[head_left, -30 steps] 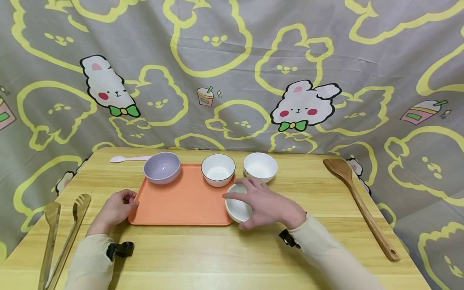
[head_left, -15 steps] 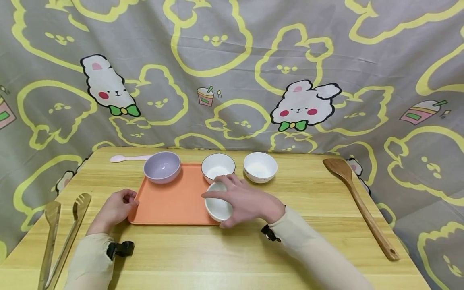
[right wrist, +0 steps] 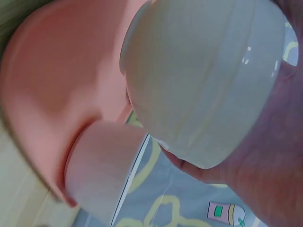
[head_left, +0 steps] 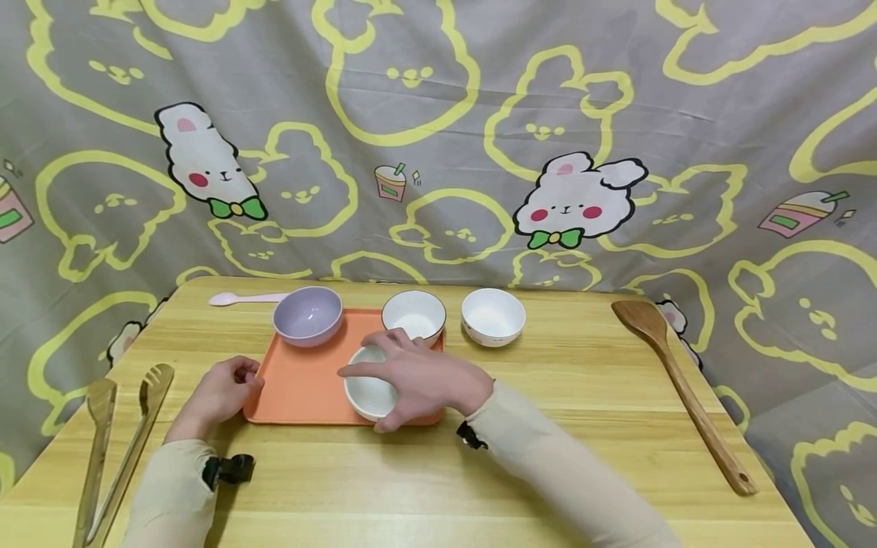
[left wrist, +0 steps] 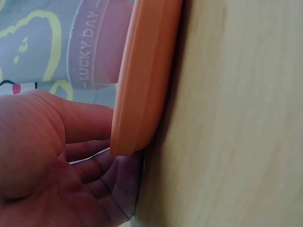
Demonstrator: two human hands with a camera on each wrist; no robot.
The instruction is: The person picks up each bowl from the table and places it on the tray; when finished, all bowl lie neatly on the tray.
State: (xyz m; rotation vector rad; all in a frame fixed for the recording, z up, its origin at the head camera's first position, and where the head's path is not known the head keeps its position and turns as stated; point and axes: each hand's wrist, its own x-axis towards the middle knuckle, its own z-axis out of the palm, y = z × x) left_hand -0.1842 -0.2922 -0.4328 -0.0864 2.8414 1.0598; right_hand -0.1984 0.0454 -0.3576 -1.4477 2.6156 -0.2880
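My right hand (head_left: 428,377) grips a small white bowl (head_left: 366,399) with fingers and thumb spread around its rim, over the front middle of an orange tray (head_left: 298,392). In the right wrist view the outer wall of that bowl (right wrist: 203,80) tilts against the palm. At the tray's left side my left hand (head_left: 215,392) pinches the edge. The left wrist view shows its thumb at the rim of the tray (left wrist: 144,80) and the fingers curled under it. A purple bowl (head_left: 308,316) stands at the tray's back left corner, a dark-rimmed white bowl (head_left: 413,308) at the back right.
Right of the tray another white bowl (head_left: 493,316) stands on the table. A pink spoon (head_left: 240,299) lies behind the purple bowl. Long tongs (head_left: 92,464) lie at the left edge, a wooden spatula (head_left: 674,373) at the right. A patterned curtain (head_left: 445,152) hangs behind.
My right hand has carried the small white bowl leftward from the tray's right edge to over its middle. The left hand has stayed at the tray's left side.
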